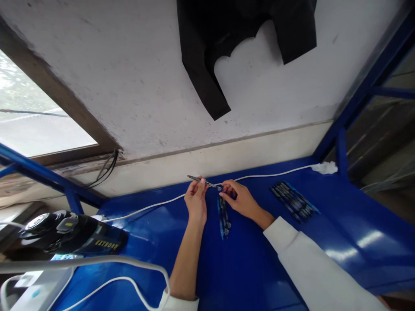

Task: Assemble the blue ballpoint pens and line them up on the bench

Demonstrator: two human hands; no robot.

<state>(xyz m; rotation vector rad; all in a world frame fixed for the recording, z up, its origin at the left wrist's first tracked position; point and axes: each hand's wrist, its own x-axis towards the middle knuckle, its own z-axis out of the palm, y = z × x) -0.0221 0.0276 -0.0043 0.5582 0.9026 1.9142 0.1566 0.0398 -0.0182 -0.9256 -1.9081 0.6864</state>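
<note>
A dark pen point(194, 178) is pinched between the thumb and fingers of my left hand point(196, 202), tilted down toward the right. My right hand point(241, 198) has its thumb and curled fingers closed around the pen's right end, where a small pale, clear-looking bit shows. Just below my hands, a small group of blue and black pens point(223, 218) lies on the blue tabletop point(253, 263). A larger bunch of several similar pens point(293, 201) rests side by side to the right of my right hand.
A black bottle point(78, 233) lies at the left, near a white box-like object point(42, 289). White cables point(129, 259) loop across the left front, and another white cord point(272, 175) runs along the back edge. Blue metal posts point(342, 151) flank the table before a wall point(145, 86).
</note>
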